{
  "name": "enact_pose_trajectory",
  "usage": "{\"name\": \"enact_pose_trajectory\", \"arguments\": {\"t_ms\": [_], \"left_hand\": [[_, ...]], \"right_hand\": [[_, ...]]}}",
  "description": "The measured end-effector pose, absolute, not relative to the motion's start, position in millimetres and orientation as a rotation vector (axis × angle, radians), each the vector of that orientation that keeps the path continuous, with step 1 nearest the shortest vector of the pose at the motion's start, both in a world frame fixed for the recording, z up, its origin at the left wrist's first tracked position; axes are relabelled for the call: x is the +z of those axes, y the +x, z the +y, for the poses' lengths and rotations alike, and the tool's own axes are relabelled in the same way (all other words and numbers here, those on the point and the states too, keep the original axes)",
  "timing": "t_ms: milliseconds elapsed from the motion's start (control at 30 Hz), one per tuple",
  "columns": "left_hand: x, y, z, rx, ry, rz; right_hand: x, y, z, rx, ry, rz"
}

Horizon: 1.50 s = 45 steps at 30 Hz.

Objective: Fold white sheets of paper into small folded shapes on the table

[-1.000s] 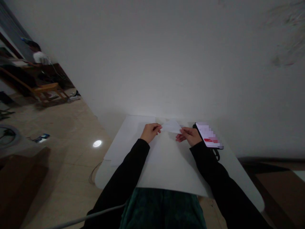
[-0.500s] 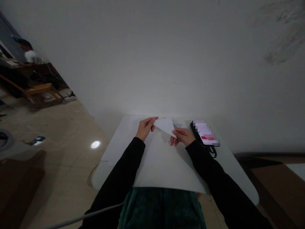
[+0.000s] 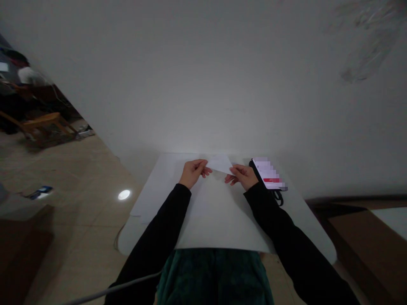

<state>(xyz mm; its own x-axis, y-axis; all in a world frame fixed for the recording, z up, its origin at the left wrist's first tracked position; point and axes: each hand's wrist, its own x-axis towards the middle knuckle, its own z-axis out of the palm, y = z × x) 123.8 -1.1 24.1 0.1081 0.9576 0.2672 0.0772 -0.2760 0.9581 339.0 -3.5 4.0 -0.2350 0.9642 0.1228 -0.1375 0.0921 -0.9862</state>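
Note:
A small folded piece of white paper (image 3: 220, 163), roughly triangular, is held up above the far half of the white table (image 3: 222, 228). My left hand (image 3: 192, 173) pinches its left corner between thumb and forefinger. At the right corner, my right hand (image 3: 242, 175) grips it the same way, the other fingers curled loosely below. Flat white sheets of paper (image 3: 159, 190) lie on the table's left side, partly under my left arm. Just right of my right hand rests a phone (image 3: 270, 174) with a lit, blurred screen.
A dark looped cord (image 3: 277, 197) lies below the phone. The wall (image 3: 203, 84) rises directly behind the table. Cardboard boxes (image 3: 369, 241) stand on the floor at right. Far left, a person (image 3: 30, 76) sits near a wooden chair (image 3: 43, 120).
The folded paper has tilted so its lower edge lies more level. My right hand has shifted slightly up and left. The whole view has turned a little to the right.

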Motion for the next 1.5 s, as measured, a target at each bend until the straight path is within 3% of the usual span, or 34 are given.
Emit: {"name": "enact_pose_trajectory", "arguments": {"t_ms": [233, 400, 567, 633, 767, 833, 1100, 1500], "left_hand": [[21.2, 136.4, -6.9, 1.443, 1.545, 1.204], [17.7, 145.0, -9.6, 1.351, 1.562, 0.840], [16.7, 146.1, -8.8, 1.209, 1.472, 0.683], [14.5, 146.1, -7.7, 1.228, 1.503, 0.749], [12.3, 149.4, -11.4, 1.177, 1.643, 0.888], [12.8, 152.2, -15.1, 1.099, 1.675, 0.914], [16.3, 154.3, -18.5, 0.992, 1.927, 0.950], [9.8, 155.0, -22.6, 0.994, 2.274, 0.921]], "right_hand": [[-5.8, 317.6, -10.2, 1.533, -0.844, -0.970], [-9.7, 300.2, -21.3, 1.878, -0.815, -0.777], [-10.7, 298.3, -24.1, 2.019, -0.886, -0.795], [-10.0, 301.5, -22.3, 1.914, -0.973, -0.970], [-3.1, 308.1, -19.1, 1.261, -1.084, -1.227], [1.8, 310.4, -18.6, 1.106, -0.990, -1.307], [8.4, 320.9, -16.6, 1.102, -0.846, -1.514], [5.6, 315.4, -23.9, 0.880, -1.057, -1.462]]}}
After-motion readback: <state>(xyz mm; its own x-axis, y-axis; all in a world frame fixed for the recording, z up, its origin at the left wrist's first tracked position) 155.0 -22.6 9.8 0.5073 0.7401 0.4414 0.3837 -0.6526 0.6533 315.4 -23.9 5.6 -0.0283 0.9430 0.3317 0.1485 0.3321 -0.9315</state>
